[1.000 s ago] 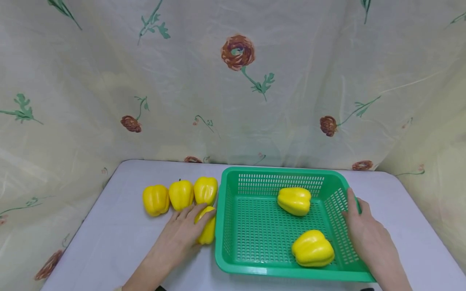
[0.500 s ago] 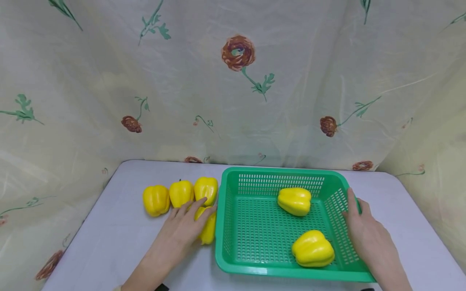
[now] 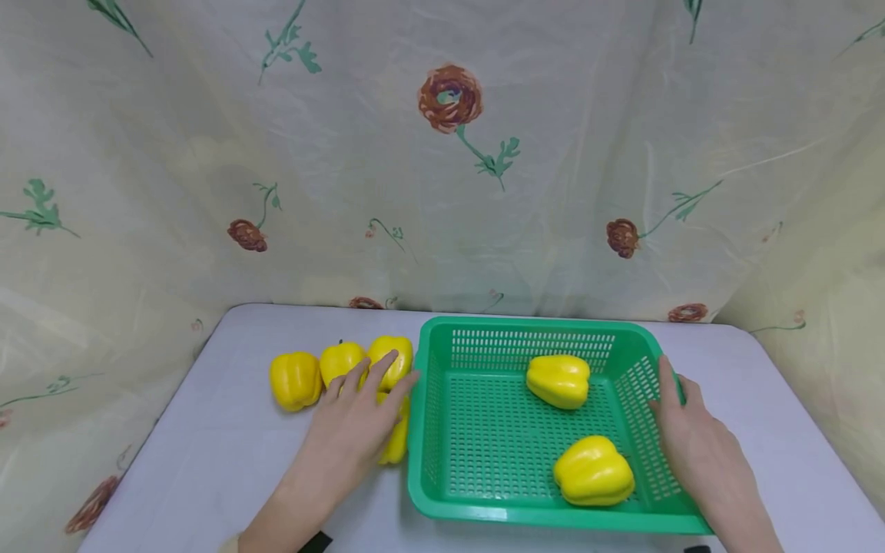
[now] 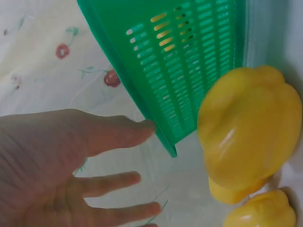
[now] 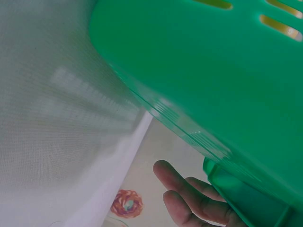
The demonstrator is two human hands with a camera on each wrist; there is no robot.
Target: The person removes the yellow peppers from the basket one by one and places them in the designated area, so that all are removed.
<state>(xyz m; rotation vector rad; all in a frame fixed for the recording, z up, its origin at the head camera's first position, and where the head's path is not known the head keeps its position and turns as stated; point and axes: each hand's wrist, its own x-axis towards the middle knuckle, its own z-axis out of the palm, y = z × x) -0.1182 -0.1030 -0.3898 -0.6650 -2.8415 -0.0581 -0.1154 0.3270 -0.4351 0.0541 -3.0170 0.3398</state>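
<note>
Over a yellow bell pepper (image 3: 396, 442) beside the basket, my left hand (image 3: 349, 430) hovers with fingers spread, holding nothing. Its thumb tip is close to the basket's left rim; I cannot tell if they touch. In the left wrist view, that hand (image 4: 52, 156) shows straight fingers, apart from the large pepper (image 4: 251, 127). My right hand (image 3: 705, 453) grips the right rim of the green plastic basket (image 3: 525, 514), thumb on the inner side. The right wrist view shows curled fingers (image 5: 182, 205) below the rim. Two yellow peppers lie inside: one farther back (image 3: 558, 381), one nearer (image 3: 594, 471).
Left of the basket, a row of three yellow peppers stands at the back: left (image 3: 296, 381), middle (image 3: 342, 359) and right (image 3: 390, 353). The white table (image 3: 207, 461) ends at a flower-patterned curtain (image 3: 346, 153) behind and on both sides.
My left hand has come off the near pepper and moved slightly forward, its fingers straighter and more spread. The right hand, basket and peppers stay in place.
</note>
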